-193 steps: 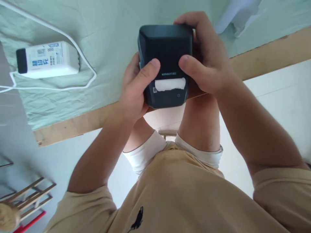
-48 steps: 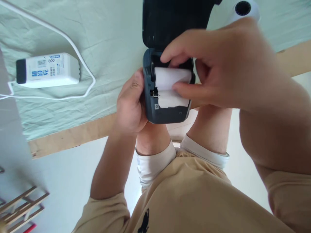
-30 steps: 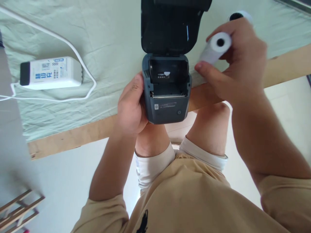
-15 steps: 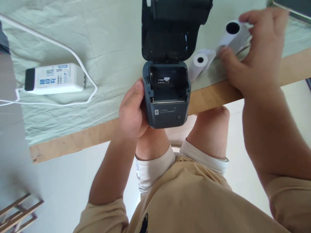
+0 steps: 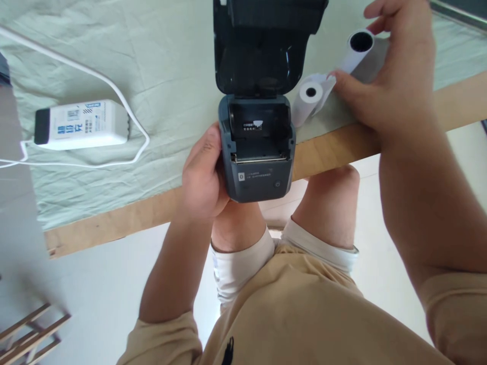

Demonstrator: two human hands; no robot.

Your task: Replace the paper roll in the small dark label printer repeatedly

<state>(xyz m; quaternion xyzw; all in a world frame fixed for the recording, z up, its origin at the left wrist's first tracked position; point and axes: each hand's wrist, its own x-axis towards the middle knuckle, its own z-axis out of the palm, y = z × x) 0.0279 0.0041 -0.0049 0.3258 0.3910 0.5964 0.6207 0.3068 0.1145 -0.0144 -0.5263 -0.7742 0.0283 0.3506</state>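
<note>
My left hand [image 5: 203,170] grips the left side of a dark portable label printer [image 5: 261,185], held over the table's front edge. Its black lid [image 5: 261,56] stands raised, and the paper bay [image 5: 261,139] holds no roll. Right of the printer stands a white paper roll [image 5: 304,106] with a small core and a loose end. Behind it is another white roll [image 5: 353,56] with a wide dark core. My right hand [image 5: 395,76] is open around that wider-core roll, fingers apart. Its thumb tip is by the small-core roll's loose paper; whether they touch I cannot tell.
A white power bank or charger-like block [image 5: 83,124] with a black end lies at left, a white cable [image 5: 125,101] looping round it. Pale green cloth [image 5: 160,61] covers the table up to its wooden edge [image 5: 114,218]. A dark flat object [image 5: 467,12] lies far right.
My right hand has loosened from the wide-core roll and shifted left, its thumb nearer the small roll's loose paper. The printer appears slightly further left in view, still in my left hand.
</note>
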